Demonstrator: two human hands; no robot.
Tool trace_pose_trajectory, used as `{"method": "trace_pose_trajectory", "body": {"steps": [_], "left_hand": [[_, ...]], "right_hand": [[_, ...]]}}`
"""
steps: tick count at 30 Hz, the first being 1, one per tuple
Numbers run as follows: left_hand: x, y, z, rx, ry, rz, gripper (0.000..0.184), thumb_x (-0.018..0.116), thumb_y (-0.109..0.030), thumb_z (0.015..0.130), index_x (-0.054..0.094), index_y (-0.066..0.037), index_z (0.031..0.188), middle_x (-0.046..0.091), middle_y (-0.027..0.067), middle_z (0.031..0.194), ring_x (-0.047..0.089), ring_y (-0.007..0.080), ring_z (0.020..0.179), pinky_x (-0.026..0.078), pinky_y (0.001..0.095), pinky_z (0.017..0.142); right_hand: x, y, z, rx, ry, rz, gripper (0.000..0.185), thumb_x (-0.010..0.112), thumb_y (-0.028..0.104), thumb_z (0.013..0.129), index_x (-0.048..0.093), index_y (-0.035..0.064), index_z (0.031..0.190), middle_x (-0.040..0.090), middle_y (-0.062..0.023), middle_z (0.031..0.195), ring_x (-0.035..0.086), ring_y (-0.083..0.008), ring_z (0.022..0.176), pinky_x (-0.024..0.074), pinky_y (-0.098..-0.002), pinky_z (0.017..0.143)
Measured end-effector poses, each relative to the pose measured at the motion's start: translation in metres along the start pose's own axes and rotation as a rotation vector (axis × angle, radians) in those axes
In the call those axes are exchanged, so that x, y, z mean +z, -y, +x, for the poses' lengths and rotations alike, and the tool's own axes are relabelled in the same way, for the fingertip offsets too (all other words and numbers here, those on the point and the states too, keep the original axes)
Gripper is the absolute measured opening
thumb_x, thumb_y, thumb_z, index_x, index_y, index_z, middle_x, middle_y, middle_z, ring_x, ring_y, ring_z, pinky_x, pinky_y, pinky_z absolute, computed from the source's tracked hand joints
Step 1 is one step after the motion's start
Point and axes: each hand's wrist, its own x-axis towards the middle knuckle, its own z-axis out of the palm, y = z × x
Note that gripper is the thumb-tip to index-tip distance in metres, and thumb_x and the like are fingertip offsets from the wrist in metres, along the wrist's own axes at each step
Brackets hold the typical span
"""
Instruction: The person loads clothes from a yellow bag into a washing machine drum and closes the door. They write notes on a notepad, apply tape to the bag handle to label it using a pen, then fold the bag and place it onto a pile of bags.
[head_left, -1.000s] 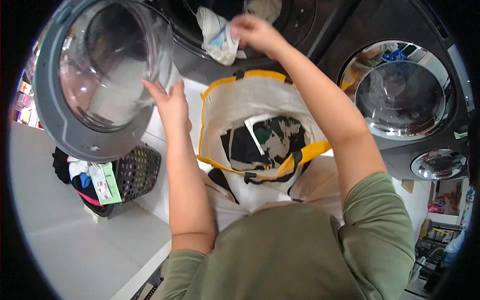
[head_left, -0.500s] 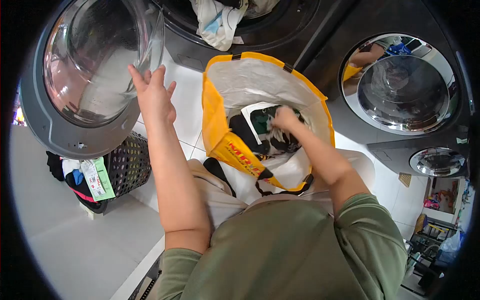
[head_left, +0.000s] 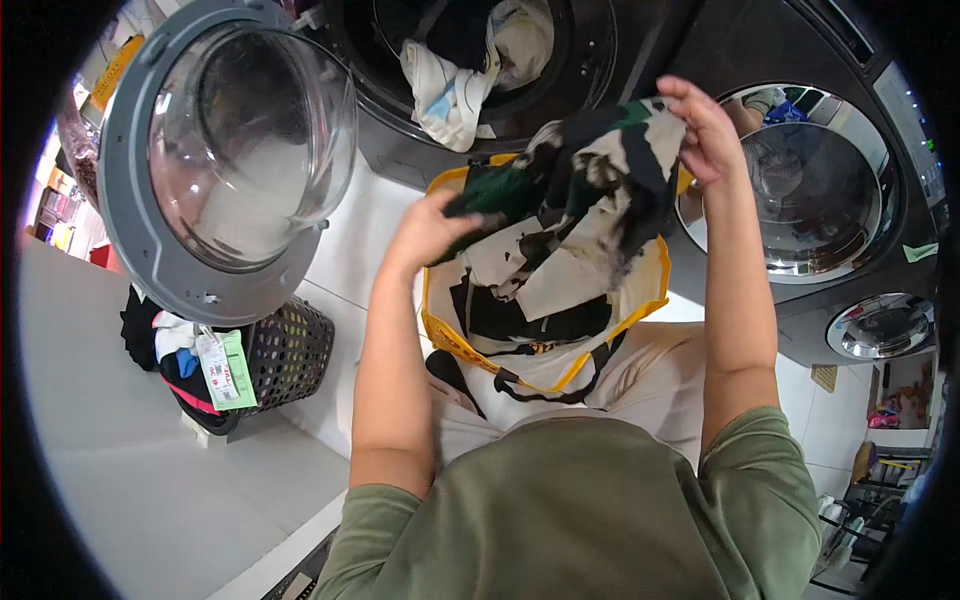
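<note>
A camouflage-patterned garment (head_left: pixel 590 180) in black, green and beige is stretched between my two hands above the yellow-rimmed bag (head_left: pixel 652 285). My left hand (head_left: pixel 432 232) is closed on its left end. At its upper right end, my right hand (head_left: pixel 703 130) grips the cloth with the fingertips. Dark clothes (head_left: pixel 530 316) lie inside the bag below. Beyond the bag, white cloth (head_left: pixel 447 92) with a light blue patch hangs over the rim of the open washing machine (head_left: pixel 590 75), with more laundry inside the drum.
The round machine door (head_left: pixel 130 160) stands swung open at the left. Below it is a perforated dark basket (head_left: pixel 290 355) of clothes with a green-and-white slip (head_left: pixel 226 370). At the right stands another front-loading machine (head_left: pixel 800 190) with its door closed.
My right hand has come up out of the bag with the camouflage garment. My left hand has moved right from the door and taken hold of the garment's other end.
</note>
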Motion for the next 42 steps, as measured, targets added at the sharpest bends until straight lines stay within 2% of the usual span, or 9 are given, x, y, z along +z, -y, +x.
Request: {"method": "trace_pose_trajectory", "body": {"steps": [6, 10, 12, 17, 20, 28, 33, 37, 42], "left_hand": [[-0.042, -0.010, -0.014, 0.030, -0.277, -0.604, 0.022, 0.076, -0.006, 0.081, 0.067, -0.001, 0.100, 0.070, 0.0046, 0.088, 0.064, 0.0112, 0.074, 0.053, 0.0258, 0.068], [-0.025, -0.037, -0.019, 0.113, -0.218, -0.495, 0.020, 0.075, -0.006, 0.082, 0.070, 0.000, 0.100, 0.070, 0.0020, 0.089, 0.063, 0.0095, 0.077, 0.051, 0.0248, 0.071], [-0.013, -0.046, -0.020, 0.212, -0.129, -0.301, 0.023, 0.075, -0.006, 0.081, 0.070, -0.001, 0.104, 0.071, 0.0007, 0.088, 0.063, 0.0087, 0.079, 0.050, 0.0245, 0.074], [-0.021, -0.068, -0.035, 0.591, -0.277, 0.015, 0.041, 0.078, -0.010, 0.077, 0.066, -0.001, 0.115, 0.070, 0.0117, 0.099, 0.066, 0.0224, 0.091, 0.050, 0.0316, 0.085], [-0.035, -0.015, -0.027, 0.097, -0.020, 0.047, 0.044, 0.078, -0.010, 0.077, 0.063, 0.000, 0.118, 0.070, 0.0120, 0.096, 0.066, 0.0227, 0.090, 0.050, 0.0328, 0.085], [-0.027, -0.043, -0.021, 0.635, -0.470, 0.103, 0.022, 0.074, -0.004, 0.079, 0.067, 0.002, 0.099, 0.067, 0.0078, 0.093, 0.062, 0.0135, 0.086, 0.048, 0.0275, 0.075], [-0.045, -0.031, -0.029, 0.111, 0.377, 0.062, 0.063, 0.059, -0.058, 0.091, 0.060, -0.003, 0.121, 0.066, 0.0083, 0.111, 0.061, 0.0183, 0.096, 0.049, 0.0318, 0.085], [0.014, 0.004, -0.015, -0.435, 0.526, -0.885, 0.083, 0.044, -0.076, 0.086, 0.052, -0.009, 0.135, 0.062, 0.0079, 0.126, 0.060, 0.0189, 0.112, 0.049, 0.0380, 0.095], [0.039, -0.008, -0.008, -0.239, 0.375, -0.975, 0.024, 0.051, -0.009, 0.097, 0.064, 0.001, 0.115, 0.070, 0.0093, 0.105, 0.068, 0.0184, 0.093, 0.054, 0.0310, 0.086]], "right_hand": [[-0.043, -0.102, -0.037, 0.425, -0.116, -0.252, 0.025, 0.064, 0.013, 0.087, 0.068, 0.0019, 0.109, 0.070, -0.0067, 0.091, 0.066, -0.0192, 0.078, 0.0541, -0.0315, 0.071], [0.050, -0.106, -0.080, 0.084, 0.054, -1.332, 0.041, 0.072, 0.026, 0.084, 0.066, 0.0027, 0.117, 0.064, -0.0228, 0.118, 0.063, -0.0336, 0.105, 0.0480, -0.0405, 0.095], [0.101, -0.113, -0.092, -0.353, 0.136, -0.915, 0.047, 0.075, 0.031, 0.082, 0.065, 0.0030, 0.119, 0.059, -0.0247, 0.126, 0.061, -0.0336, 0.111, 0.0455, -0.0417, 0.097], [0.128, -0.111, -0.069, 0.097, 0.178, -0.442, 0.028, 0.067, 0.018, 0.092, 0.065, -0.0008, 0.113, 0.068, -0.0057, 0.101, 0.063, -0.0131, 0.089, 0.0499, -0.0290, 0.081], [0.103, -0.103, -0.056, 0.127, 0.076, -0.069, 0.020, 0.061, 0.014, 0.097, 0.067, -0.0023, 0.106, 0.066, 0.0031, 0.089, 0.058, -0.0055, 0.077, 0.0478, -0.0232, 0.071], [0.077, -0.108, -0.061, -0.177, -0.212, -0.962, 0.024, 0.069, 0.017, 0.088, 0.068, -0.0051, 0.098, 0.067, -0.0082, 0.083, 0.060, -0.0136, 0.075, 0.0476, -0.0290, 0.072], [0.109, -0.092, -0.087, -0.441, -0.235, -0.677, 0.013, 0.069, 0.005, 0.082, 0.070, -0.0014, 0.094, 0.065, -0.0118, 0.085, 0.064, -0.0207, 0.079, 0.0493, -0.0310, 0.071], [0.161, -0.111, -0.141, -0.828, 0.204, -0.881, 0.031, 0.067, -0.002, 0.072, 0.071, 0.0060, 0.102, 0.058, -0.0094, 0.082, 0.058, -0.0270, 0.075, 0.0488, -0.0366, 0.067], [0.156, -0.171, -0.189, -0.603, 0.479, -0.916, 0.029, 0.064, 0.004, 0.074, 0.068, 0.0039, 0.103, 0.054, -0.0087, 0.085, 0.059, -0.0257, 0.080, 0.0504, -0.0345, 0.071]]}}
